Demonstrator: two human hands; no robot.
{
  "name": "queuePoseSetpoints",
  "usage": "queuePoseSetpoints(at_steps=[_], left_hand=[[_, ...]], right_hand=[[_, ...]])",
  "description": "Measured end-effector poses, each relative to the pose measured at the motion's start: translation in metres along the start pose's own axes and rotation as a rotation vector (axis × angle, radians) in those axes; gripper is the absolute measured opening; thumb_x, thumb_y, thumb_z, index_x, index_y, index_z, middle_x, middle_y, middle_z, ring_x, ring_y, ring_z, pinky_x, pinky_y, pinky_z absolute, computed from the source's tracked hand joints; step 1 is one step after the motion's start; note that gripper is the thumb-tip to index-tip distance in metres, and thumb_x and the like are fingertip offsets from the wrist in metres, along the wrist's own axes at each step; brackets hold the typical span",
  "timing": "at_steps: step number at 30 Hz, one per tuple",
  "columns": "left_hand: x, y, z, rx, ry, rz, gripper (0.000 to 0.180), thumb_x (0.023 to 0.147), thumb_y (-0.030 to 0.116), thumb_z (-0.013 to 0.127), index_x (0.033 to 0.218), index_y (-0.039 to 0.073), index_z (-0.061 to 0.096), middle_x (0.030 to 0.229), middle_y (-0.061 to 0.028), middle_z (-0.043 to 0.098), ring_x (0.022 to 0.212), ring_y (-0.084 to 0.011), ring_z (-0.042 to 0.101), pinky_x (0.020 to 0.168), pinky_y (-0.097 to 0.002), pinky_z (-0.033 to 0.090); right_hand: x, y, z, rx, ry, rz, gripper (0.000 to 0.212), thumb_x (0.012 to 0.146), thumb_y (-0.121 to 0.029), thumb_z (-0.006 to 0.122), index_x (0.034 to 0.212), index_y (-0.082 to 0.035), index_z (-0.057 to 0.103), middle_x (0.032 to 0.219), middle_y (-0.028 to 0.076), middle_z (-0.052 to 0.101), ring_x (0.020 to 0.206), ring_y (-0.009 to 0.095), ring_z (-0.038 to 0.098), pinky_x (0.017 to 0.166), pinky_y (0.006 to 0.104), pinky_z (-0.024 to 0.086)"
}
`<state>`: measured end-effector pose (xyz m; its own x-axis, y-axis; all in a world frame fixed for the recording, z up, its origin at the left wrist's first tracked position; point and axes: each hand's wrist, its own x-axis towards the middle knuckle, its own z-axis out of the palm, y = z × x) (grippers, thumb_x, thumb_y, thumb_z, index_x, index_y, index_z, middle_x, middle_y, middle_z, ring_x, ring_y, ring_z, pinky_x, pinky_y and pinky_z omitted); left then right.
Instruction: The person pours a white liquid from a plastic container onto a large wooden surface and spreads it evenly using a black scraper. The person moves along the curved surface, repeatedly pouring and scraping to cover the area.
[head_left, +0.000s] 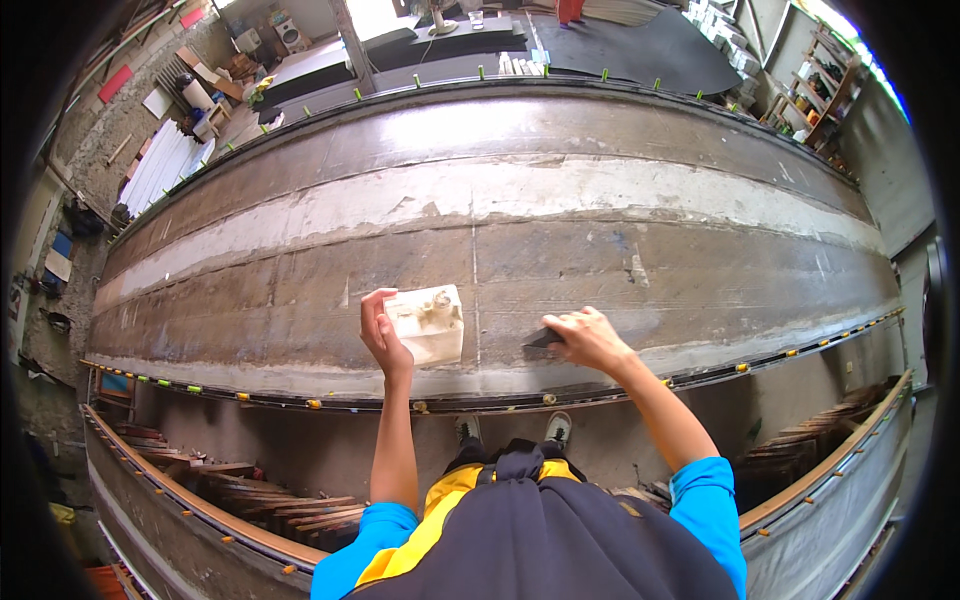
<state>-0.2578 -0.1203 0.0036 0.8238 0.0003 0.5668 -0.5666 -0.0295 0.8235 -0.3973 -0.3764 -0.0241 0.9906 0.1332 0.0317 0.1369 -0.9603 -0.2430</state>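
My left hand point(384, 336) is closed round the left side of a boxy off-white plastic canister point(433, 347) with a round neck and brownish stains on its face. The canister is held over or on the near part of a long, wide table point(560, 265); I cannot tell whether it touches. To its right, my right hand point(588, 340) grips a dark flat scraper point(541, 339) with its pointed end toward the canister. The scraper is low over the tabletop, and contact is not clear.
A broad whitish band point(520, 187) crosses the stained brown tabletop. Yellow and green clips line the table's near edge point(312, 404) and far edge. Behind me stands a second long table point(200, 525), with stacked wooden strips point(305, 507) under its edge. A post point(351, 45) rises beyond the far side.
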Motion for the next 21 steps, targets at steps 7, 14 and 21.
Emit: queuePoseSetpoints(at_steps=[7,14,21], left_hand=[[-0.024,0.013,0.036,-0.007,0.046,0.004,0.054,0.087,0.049,0.032,0.092,-0.001,0.052,0.089,-0.0086,0.052,0.087,-0.0177,0.049,0.080,-0.0306,0.036],[-0.045,0.014,0.062,-0.005,0.119,0.000,0.055,0.088,0.050,0.033,0.092,-0.001,0.052,0.088,-0.0082,0.052,0.089,-0.0180,0.049,0.082,-0.0311,0.036],[-0.034,0.008,0.033,0.014,0.194,0.047,0.054,0.090,0.050,0.036,0.096,-0.001,0.051,0.091,-0.0096,0.053,0.088,-0.0177,0.051,0.082,-0.0297,0.038]], right_hand=[[-0.057,0.078,-0.035,-0.020,0.011,0.396,0.051,0.076,-0.032,0.063,0.117,-0.007,0.046,0.082,0.016,0.065,0.078,0.031,0.063,0.070,0.0402,0.047],[-0.027,0.064,0.001,-0.266,0.107,0.664,0.049,0.075,-0.025,0.062,0.117,-0.004,0.044,0.077,0.012,0.064,0.072,0.026,0.064,0.070,0.0376,0.046],[0.029,-0.032,0.032,-0.149,0.098,0.341,0.051,0.073,-0.022,0.062,0.117,-0.004,0.044,0.081,0.013,0.063,0.075,0.026,0.063,0.074,0.0388,0.043]])
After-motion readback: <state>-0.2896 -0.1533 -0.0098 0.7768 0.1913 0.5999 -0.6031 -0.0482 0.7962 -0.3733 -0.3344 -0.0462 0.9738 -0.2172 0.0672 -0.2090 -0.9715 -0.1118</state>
